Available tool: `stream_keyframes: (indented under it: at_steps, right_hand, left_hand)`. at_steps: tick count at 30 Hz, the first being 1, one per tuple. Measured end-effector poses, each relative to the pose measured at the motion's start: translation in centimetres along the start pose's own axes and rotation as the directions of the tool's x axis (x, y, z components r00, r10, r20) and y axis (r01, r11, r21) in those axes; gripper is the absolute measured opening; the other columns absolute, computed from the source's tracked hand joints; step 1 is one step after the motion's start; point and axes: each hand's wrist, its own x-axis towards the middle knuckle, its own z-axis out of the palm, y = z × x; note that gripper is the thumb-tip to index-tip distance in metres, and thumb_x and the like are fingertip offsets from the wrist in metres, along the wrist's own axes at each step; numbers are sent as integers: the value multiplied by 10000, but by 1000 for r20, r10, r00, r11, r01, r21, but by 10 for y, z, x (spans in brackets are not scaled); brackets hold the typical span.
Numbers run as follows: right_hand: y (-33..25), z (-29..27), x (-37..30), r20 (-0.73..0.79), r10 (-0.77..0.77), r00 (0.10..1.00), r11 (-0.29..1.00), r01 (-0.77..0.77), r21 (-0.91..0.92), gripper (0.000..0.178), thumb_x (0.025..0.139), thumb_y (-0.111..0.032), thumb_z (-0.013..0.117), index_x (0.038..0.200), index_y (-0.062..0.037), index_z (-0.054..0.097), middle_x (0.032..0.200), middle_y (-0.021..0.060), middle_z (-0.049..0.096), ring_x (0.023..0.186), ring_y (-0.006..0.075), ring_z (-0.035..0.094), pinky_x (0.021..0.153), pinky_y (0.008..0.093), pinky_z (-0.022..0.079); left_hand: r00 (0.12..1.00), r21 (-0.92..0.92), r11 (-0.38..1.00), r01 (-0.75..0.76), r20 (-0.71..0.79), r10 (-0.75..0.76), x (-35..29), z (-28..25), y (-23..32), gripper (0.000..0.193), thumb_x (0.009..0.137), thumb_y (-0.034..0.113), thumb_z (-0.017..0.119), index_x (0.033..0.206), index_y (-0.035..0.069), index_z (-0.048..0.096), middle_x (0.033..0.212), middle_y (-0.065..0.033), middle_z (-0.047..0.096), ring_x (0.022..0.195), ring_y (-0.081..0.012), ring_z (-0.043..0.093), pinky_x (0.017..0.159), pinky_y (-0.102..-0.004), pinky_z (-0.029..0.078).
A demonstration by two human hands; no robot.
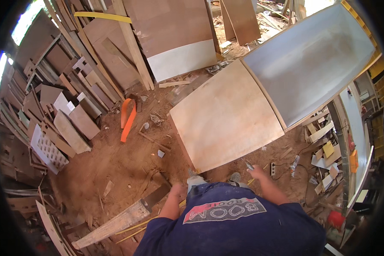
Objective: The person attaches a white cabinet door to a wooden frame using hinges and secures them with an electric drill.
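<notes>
My right hand (256,172) is closed round a small metal hand tool (247,164); its exact kind is too small to make out. The tool's tip points toward the near right edge of a pale plywood-faced panel (228,119), with a gap between them. Low beside my left leg hangs my left hand (180,188), its fingers curled in and nothing seen in them. Beyond the pale panel, a large grey-blue sheet (311,64) with a wooden edge meets it along a raised strip.
Boards and offcuts (79,115) lean at the left. An orange strap-like loop (128,119) is on the dirt floor (115,162). A thick wooden beam (115,224) lies near left. A power strip (272,169) with a cable and scrap pieces (328,158) are at right.
</notes>
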Motion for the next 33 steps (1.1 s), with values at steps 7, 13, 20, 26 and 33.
stream_keyframes:
  at_steps: [7,13,20,26,33]
  right_hand:
    - [-15,7,-25,-85,137,987,983,-125,134,458,873,-462,687,947,-10,711,945,252,710,966,428,682,846,501,519]
    - [30,56,-46,-51,275,960,937,-256,239,467,877,-434,703,1067,-7,722,1021,253,719,990,393,699,849,459,529]
    - [104,131,-8,282,424,860,859,-481,176,503,839,-434,770,1080,6,726,937,202,722,863,329,712,776,421,541]
    - [53,122,65,102,417,903,786,-415,458,362,952,-391,643,905,-37,703,696,104,656,590,246,647,512,402,492]
    - [-73,67,67,414,403,816,-50,-432,900,246,982,-334,589,887,-107,591,672,56,608,519,210,584,450,360,454]
  left_hand:
    - [986,-145,988,55,-149,-76,68,-125,-1,479,825,359,752,1085,-40,701,1064,-266,713,1032,-402,690,884,-446,540]
    - [953,-87,995,-44,-301,15,118,-184,3,498,861,373,736,1151,-28,685,1139,-262,700,1111,-398,661,950,-450,515]
    - [962,-125,980,-157,-243,123,125,-211,113,465,880,357,733,1166,-8,695,1109,-196,732,1108,-324,683,948,-425,532]
    - [964,-174,964,-199,-210,161,177,-234,116,517,861,336,750,1232,-13,659,1113,-213,719,1061,-342,690,926,-416,538]
    - [967,-166,968,-188,-202,153,294,-311,140,582,855,367,765,1280,-7,632,1212,-239,675,1146,-367,648,996,-435,507]
